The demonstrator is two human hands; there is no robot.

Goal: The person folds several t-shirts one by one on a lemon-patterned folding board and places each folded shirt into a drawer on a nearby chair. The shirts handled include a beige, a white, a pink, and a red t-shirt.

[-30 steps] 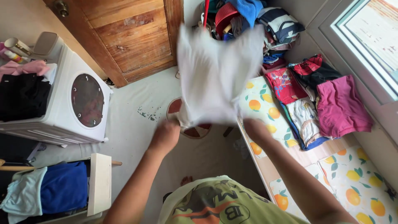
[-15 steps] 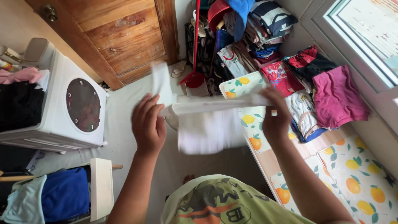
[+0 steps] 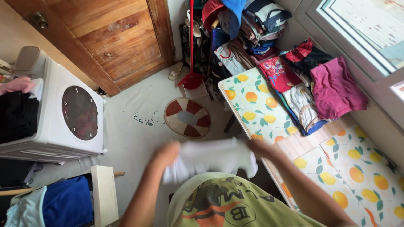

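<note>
Your left hand (image 3: 167, 152) and right hand (image 3: 260, 148) each grip an end of the folded white cotton cloth (image 3: 210, 159). Its long axis runs hand to hand, just left of the orange-print desk (image 3: 261, 113); the right hand is nearer it.

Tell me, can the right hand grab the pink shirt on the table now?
Probably not right away. The right hand is gripping the white cloth together with the left hand, and the pink shirt lies apart from it, farther along the fruit-patterned table. Nothing blocks the way, though.

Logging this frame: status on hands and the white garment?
Left hand and right hand: both grip on the white garment, blurred. Garment bunched at chest height, off the orange-print table. Nothing between hands and table; folded clothes lie at its far end.
</note>
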